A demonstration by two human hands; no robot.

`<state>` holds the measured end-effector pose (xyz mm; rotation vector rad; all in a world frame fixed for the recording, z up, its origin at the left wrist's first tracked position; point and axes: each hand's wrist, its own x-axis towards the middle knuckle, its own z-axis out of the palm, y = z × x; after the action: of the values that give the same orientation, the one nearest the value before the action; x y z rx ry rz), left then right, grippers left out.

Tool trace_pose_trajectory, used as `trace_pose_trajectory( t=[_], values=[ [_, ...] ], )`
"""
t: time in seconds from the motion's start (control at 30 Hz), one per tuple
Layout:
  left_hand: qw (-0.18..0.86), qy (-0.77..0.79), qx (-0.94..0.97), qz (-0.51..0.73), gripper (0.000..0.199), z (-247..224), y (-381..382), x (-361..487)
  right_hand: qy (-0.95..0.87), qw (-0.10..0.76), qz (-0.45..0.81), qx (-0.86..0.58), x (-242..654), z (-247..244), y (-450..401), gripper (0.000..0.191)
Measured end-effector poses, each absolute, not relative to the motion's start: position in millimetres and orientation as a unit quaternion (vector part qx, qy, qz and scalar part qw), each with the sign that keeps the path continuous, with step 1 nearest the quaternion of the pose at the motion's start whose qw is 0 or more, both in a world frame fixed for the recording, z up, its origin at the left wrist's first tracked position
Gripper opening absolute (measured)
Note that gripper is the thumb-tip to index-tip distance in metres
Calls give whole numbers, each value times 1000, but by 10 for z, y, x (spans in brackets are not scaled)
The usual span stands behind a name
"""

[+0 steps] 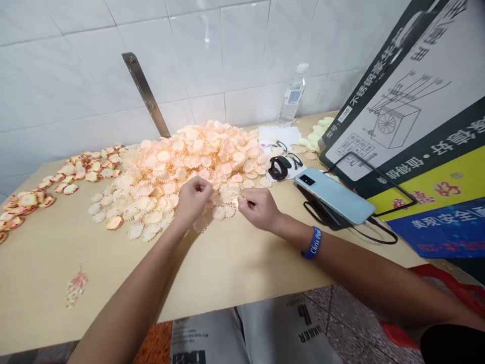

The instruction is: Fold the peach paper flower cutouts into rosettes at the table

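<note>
My left hand (194,201) is closed at the front edge of a big heap of thin peach-coloured discs (197,151) with jagged rims. What its fingers hold, if anything, is hidden. A little to the right, my right hand (260,208) is closed in a pinch, and a small yellowish bit with red shows at its fingertips, too small to name. Several loose pale discs (223,210) lie flat on the table between the hands. Left of the heap, thicker stacks of red-rimmed discs (91,164) lie in clusters, and one such stack (114,222) sits near the front.
On the right, a light blue phone (335,194) rests on a black object with a cable. Behind it are a black watch (278,168), glasses (279,146) and a water bottle (292,96). A large printed box (401,131) stands at right. Small scraps (77,285) lie front left.
</note>
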<state>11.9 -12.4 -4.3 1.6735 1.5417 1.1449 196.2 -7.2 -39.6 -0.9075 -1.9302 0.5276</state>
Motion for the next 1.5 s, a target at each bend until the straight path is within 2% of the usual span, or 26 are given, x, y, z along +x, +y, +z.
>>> trace_pose_trajectory(
  t=[0.1,0.17,0.37,0.43,0.53,0.57,0.67,0.8,0.97,1.17,1.33,1.5],
  values=[
    [345,561,614,435,22,-33,-110,54,-720,481,284,-412,1965,-415,2,39],
    [333,540,649,421,23,-50,-144,83,-693,491,310,-427,1972,-427,63,40],
    [158,552,688,444,38,-108,-242,176,-669,478,353,-445,1987,-450,119,41],
    [104,540,686,476,34,-109,-226,145,-675,468,365,-439,1980,-451,96,41],
    [53,524,669,525,13,-98,-183,88,-679,456,374,-437,1967,-459,67,41],
    [46,521,665,533,15,-92,-171,77,-679,453,376,-438,1962,-463,62,41],
    [51,509,688,515,29,-85,-162,79,-679,447,380,-442,1950,-474,59,40],
    [62,489,744,451,14,-114,-192,148,-696,428,383,-432,1932,-458,37,40],
    [157,487,770,380,14,-207,-178,210,-739,396,376,-395,1937,-425,7,40],
    [222,522,733,375,17,-278,-128,182,-780,383,362,-337,1958,-405,20,40],
    [204,535,732,368,16,-264,-139,175,-799,354,331,-356,1937,-395,18,38],
    [178,528,743,371,15,-227,-160,200,-774,371,334,-389,1920,-383,4,34]
  ],
)
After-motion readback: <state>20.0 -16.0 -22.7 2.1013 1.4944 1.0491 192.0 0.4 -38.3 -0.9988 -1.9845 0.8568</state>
